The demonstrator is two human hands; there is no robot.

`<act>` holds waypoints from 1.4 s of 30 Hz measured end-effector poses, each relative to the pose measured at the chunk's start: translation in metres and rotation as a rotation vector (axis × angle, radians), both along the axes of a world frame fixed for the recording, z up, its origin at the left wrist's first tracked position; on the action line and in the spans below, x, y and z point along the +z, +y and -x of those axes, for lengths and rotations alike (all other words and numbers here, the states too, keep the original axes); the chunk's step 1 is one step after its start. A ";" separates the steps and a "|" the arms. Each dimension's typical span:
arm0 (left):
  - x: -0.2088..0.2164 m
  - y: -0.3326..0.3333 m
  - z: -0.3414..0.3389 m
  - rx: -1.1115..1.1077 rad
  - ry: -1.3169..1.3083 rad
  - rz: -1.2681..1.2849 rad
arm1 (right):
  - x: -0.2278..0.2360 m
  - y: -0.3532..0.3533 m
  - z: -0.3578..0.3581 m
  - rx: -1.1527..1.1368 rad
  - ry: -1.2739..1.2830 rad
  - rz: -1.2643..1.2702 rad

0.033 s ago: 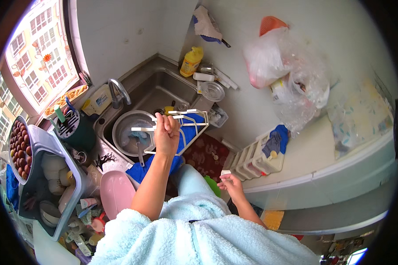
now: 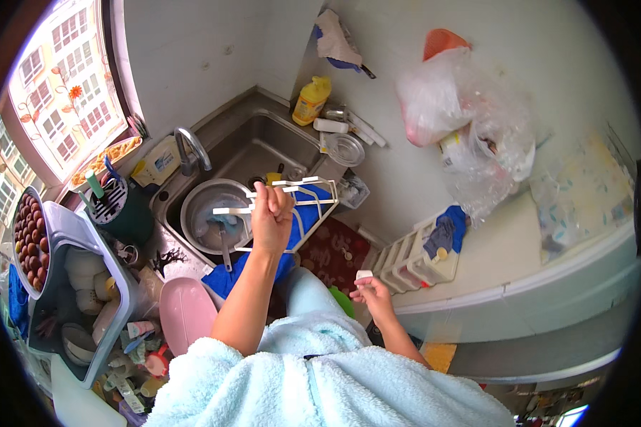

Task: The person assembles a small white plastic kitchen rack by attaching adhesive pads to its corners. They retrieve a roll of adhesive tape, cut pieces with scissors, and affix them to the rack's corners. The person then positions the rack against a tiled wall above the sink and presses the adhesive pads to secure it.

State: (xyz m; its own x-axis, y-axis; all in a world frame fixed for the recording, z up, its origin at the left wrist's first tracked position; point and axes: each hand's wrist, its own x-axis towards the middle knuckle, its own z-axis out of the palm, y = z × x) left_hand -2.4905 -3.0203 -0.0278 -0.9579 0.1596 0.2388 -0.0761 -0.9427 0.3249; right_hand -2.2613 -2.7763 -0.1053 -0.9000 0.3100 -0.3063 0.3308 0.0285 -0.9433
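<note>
My left hand (image 2: pixel 272 220) is closed round a white rack (image 2: pixel 224 211) with pronged ends, held over the front edge of the sink (image 2: pixel 255 149). Behind the rack's bars shows blue material (image 2: pixel 308 215). Lower to the right, my right hand (image 2: pixel 374 295) pinches a small white piece (image 2: pixel 364 274) between thumb and fingers; its exact kind is unclear. Left of the rack, a metal basin (image 2: pixel 194 206) sits in the sink with a light blue cloth (image 2: pixel 226 219) and a long-handled utensil (image 2: pixel 226 250) in it.
Left of me are a pink oval tray (image 2: pixel 185 309), a grey tub (image 2: pixel 125 299) of bowls and a dark green bin (image 2: pixel 132 220). A yellow bottle (image 2: pixel 310 101) stands behind the sink. On the right, a white slatted rack (image 2: pixel 406 260) and plastic bags (image 2: pixel 470 121) line the wall.
</note>
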 end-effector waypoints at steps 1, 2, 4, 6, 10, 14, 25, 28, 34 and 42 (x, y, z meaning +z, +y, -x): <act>0.003 0.006 0.008 0.016 0.033 0.040 | 0.008 0.003 0.024 0.016 0.052 -0.006; 0.005 0.013 0.017 0.024 0.110 0.064 | 0.014 0.007 0.048 0.006 0.079 -0.013; 0.011 0.029 0.036 0.044 0.151 0.110 | 0.027 0.020 0.101 0.054 0.220 -0.029; 0.018 0.049 0.056 0.076 0.279 0.143 | 0.034 0.038 0.160 0.068 0.388 -0.115; 0.039 0.090 0.089 0.056 0.547 0.304 | 0.037 0.093 0.283 0.085 0.588 -0.255; 0.037 0.128 0.115 -0.122 0.688 0.398 | 0.015 0.139 0.375 0.042 0.373 -0.082; -0.103 0.060 0.015 -0.260 -0.225 0.455 | -0.065 0.138 0.389 0.116 0.192 -0.173; -0.125 0.041 -0.019 -0.290 -0.401 0.410 | -0.067 0.119 0.385 0.211 0.266 -0.225; -0.153 0.016 -0.056 -0.136 -0.789 0.441 | -0.080 0.088 0.374 0.251 0.272 -0.113; -0.157 0.008 -0.061 -0.013 -0.857 0.917 | -0.106 0.122 0.335 0.028 0.305 -0.566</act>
